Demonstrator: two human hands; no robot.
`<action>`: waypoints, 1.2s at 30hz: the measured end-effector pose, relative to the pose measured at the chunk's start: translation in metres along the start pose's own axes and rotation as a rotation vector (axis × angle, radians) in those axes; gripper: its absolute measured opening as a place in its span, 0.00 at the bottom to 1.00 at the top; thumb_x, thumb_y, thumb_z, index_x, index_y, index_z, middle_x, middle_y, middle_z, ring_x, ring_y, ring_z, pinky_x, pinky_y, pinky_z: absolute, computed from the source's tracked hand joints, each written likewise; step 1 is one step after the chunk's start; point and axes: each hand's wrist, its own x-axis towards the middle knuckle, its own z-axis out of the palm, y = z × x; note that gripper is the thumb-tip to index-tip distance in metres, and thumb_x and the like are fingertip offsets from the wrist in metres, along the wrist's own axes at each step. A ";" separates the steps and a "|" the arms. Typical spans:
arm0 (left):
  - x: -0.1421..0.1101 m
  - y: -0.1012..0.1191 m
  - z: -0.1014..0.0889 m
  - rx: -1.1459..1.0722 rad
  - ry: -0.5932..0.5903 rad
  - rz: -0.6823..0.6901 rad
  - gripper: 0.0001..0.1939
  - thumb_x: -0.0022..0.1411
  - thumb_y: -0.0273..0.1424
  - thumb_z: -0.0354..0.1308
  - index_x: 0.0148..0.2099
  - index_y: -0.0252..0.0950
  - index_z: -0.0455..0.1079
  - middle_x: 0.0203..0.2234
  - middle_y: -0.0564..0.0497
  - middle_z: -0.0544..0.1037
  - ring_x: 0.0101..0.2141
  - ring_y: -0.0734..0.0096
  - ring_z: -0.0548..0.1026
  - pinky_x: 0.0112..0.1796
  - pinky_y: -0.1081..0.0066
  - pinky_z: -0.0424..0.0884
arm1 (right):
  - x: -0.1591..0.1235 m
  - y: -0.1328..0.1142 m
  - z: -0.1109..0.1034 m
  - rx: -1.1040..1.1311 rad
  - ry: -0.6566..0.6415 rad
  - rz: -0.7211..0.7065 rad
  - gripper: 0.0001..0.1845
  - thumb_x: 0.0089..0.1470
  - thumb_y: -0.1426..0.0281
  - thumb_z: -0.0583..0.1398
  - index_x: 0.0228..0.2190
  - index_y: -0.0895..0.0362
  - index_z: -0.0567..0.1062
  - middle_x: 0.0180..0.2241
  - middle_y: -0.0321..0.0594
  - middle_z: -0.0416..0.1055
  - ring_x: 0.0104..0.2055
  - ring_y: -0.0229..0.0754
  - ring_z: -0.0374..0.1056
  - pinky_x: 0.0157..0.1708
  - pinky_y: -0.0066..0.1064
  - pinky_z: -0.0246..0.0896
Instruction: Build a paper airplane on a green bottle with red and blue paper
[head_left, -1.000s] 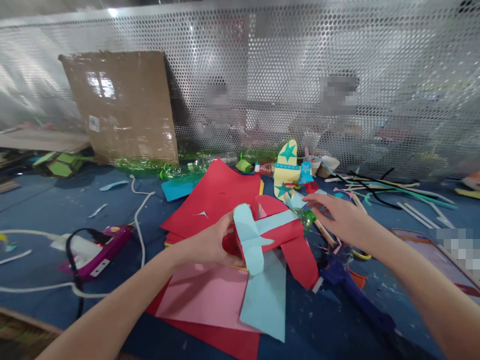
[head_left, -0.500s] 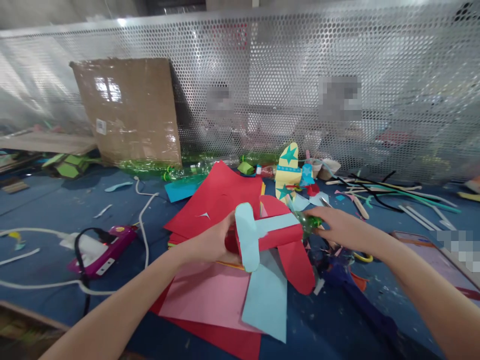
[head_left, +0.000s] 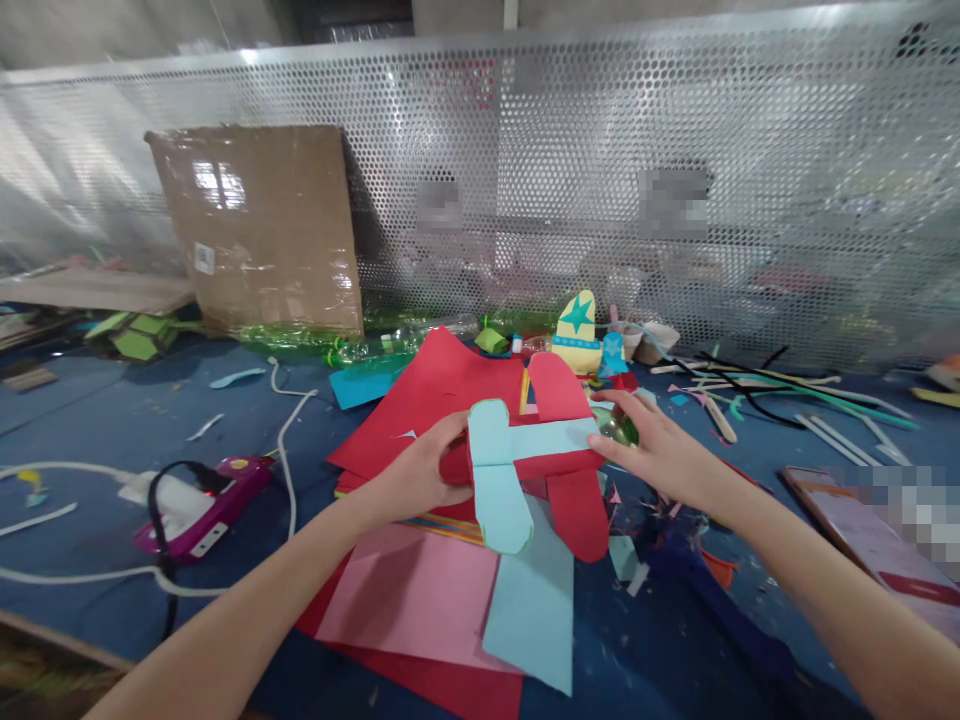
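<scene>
Between my two hands is a toy plane (head_left: 551,441), made of a bottle wrapped in red paper. It has red wings and a light blue strip along its top. A light blue tail piece (head_left: 501,500) spreads across its near left end. My left hand (head_left: 424,465) grips that tail end, fingers partly hidden behind it. My right hand (head_left: 649,445) holds the other end, thumb on the strip's tip and fingers around the clear green bottle end (head_left: 619,428). Beneath the plane lie red sheets (head_left: 442,365), a pink sheet (head_left: 412,590) and a light blue sheet (head_left: 532,620).
A purple power strip (head_left: 217,505) with white cables lies left. A cardboard sheet (head_left: 262,230) leans on the perforated metal screen (head_left: 555,150). Farther back stands a yellow paper piece with a star (head_left: 577,315). On the right are a phone (head_left: 855,520), sticks (head_left: 832,440) and a dark blue tool (head_left: 712,590).
The plane has turned so its top and tail piece face me more. My right hand has moved left onto the plane's front end, its thumb now on the blue strip.
</scene>
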 end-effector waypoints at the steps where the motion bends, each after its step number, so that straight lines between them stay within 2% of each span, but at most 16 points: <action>1: 0.000 0.001 0.000 0.016 0.004 0.010 0.35 0.51 0.28 0.63 0.61 0.38 0.56 0.56 0.43 0.67 0.54 0.53 0.67 0.53 0.57 0.67 | 0.000 -0.001 0.004 -0.010 0.020 0.009 0.33 0.52 0.47 0.52 0.51 0.56 0.64 0.49 0.52 0.67 0.47 0.54 0.69 0.47 0.47 0.63; 5: -0.001 0.000 -0.001 0.058 0.001 0.029 0.37 0.51 0.28 0.63 0.62 0.39 0.55 0.57 0.44 0.66 0.56 0.54 0.66 0.55 0.58 0.65 | 0.001 -0.001 0.010 -0.019 0.057 0.037 0.34 0.47 0.46 0.57 0.49 0.55 0.65 0.47 0.51 0.67 0.46 0.56 0.69 0.44 0.47 0.64; 9: -0.001 -0.002 -0.001 0.045 -0.007 0.003 0.38 0.50 0.30 0.64 0.62 0.40 0.55 0.57 0.44 0.66 0.56 0.53 0.66 0.55 0.58 0.65 | 0.000 -0.001 0.003 0.043 -0.009 0.041 0.32 0.48 0.49 0.58 0.50 0.53 0.65 0.48 0.49 0.68 0.45 0.54 0.69 0.44 0.46 0.65; 12: 0.002 -0.007 -0.001 -0.066 0.012 -0.014 0.38 0.49 0.34 0.65 0.61 0.38 0.56 0.57 0.42 0.67 0.56 0.51 0.66 0.54 0.58 0.66 | 0.002 0.003 -0.003 0.136 -0.035 -0.007 0.31 0.50 0.51 0.56 0.52 0.52 0.64 0.50 0.47 0.68 0.48 0.51 0.68 0.47 0.44 0.64; 14: 0.005 -0.011 -0.003 -0.148 0.041 -0.033 0.41 0.47 0.36 0.67 0.61 0.37 0.56 0.58 0.41 0.65 0.57 0.48 0.65 0.55 0.56 0.65 | 0.004 0.009 -0.006 0.218 0.019 -0.051 0.29 0.51 0.51 0.56 0.52 0.51 0.64 0.49 0.46 0.69 0.52 0.51 0.66 0.48 0.43 0.65; 17: 0.009 -0.016 -0.007 -0.243 0.103 -0.111 0.44 0.41 0.39 0.70 0.59 0.38 0.58 0.57 0.40 0.67 0.55 0.44 0.67 0.52 0.50 0.67 | 0.009 0.020 -0.009 0.286 0.140 -0.016 0.27 0.53 0.51 0.54 0.50 0.53 0.64 0.47 0.49 0.69 0.53 0.52 0.65 0.46 0.45 0.66; 21: 0.014 -0.021 -0.017 -0.246 0.183 -0.194 0.36 0.49 0.37 0.65 0.58 0.39 0.58 0.55 0.43 0.69 0.54 0.49 0.68 0.50 0.50 0.69 | 0.012 0.026 -0.017 0.259 0.195 0.070 0.26 0.51 0.55 0.58 0.48 0.56 0.66 0.45 0.52 0.69 0.50 0.54 0.67 0.45 0.48 0.66; 24: 0.016 -0.029 -0.024 -0.229 0.203 -0.245 0.35 0.48 0.35 0.66 0.57 0.35 0.59 0.53 0.42 0.70 0.52 0.52 0.70 0.52 0.51 0.68 | 0.011 0.023 -0.023 0.222 0.177 0.048 0.22 0.50 0.56 0.57 0.44 0.56 0.69 0.44 0.50 0.71 0.47 0.53 0.69 0.44 0.47 0.67; 27: 0.016 -0.035 -0.027 -0.169 0.232 -0.292 0.40 0.46 0.35 0.65 0.60 0.34 0.54 0.54 0.39 0.69 0.53 0.51 0.69 0.54 0.50 0.64 | 0.005 0.011 -0.025 0.152 0.036 -0.021 0.14 0.52 0.59 0.56 0.35 0.54 0.73 0.39 0.46 0.75 0.41 0.50 0.72 0.43 0.44 0.68; 30: 0.014 -0.034 -0.028 -0.048 0.255 -0.286 0.45 0.46 0.32 0.63 0.64 0.35 0.47 0.59 0.39 0.63 0.56 0.50 0.65 0.57 0.51 0.60 | -0.011 -0.013 -0.021 0.097 -0.257 -0.092 0.10 0.55 0.62 0.56 0.33 0.52 0.75 0.34 0.38 0.77 0.36 0.45 0.73 0.38 0.37 0.68; 32: 0.013 -0.031 -0.028 0.092 0.293 -0.312 0.46 0.45 0.29 0.62 0.65 0.34 0.46 0.62 0.38 0.58 0.59 0.46 0.60 0.59 0.50 0.56 | -0.026 -0.033 -0.014 0.068 -0.425 -0.193 0.10 0.57 0.61 0.56 0.36 0.50 0.75 0.37 0.35 0.77 0.38 0.44 0.73 0.38 0.35 0.67; 34: 0.013 -0.028 -0.027 0.203 0.350 -0.343 0.45 0.45 0.26 0.60 0.65 0.31 0.47 0.63 0.36 0.54 0.62 0.45 0.53 0.60 0.51 0.51 | -0.043 -0.053 -0.002 0.032 -0.534 -0.362 0.14 0.55 0.59 0.59 0.41 0.51 0.74 0.42 0.38 0.76 0.43 0.47 0.72 0.42 0.37 0.65; 36: 0.013 -0.028 -0.026 0.276 0.404 -0.350 0.43 0.46 0.25 0.58 0.64 0.28 0.47 0.62 0.34 0.54 0.63 0.46 0.51 0.61 0.51 0.51 | -0.058 -0.069 0.013 -0.077 -0.572 -0.491 0.20 0.48 0.57 0.65 0.39 0.57 0.76 0.38 0.43 0.77 0.39 0.50 0.73 0.38 0.39 0.67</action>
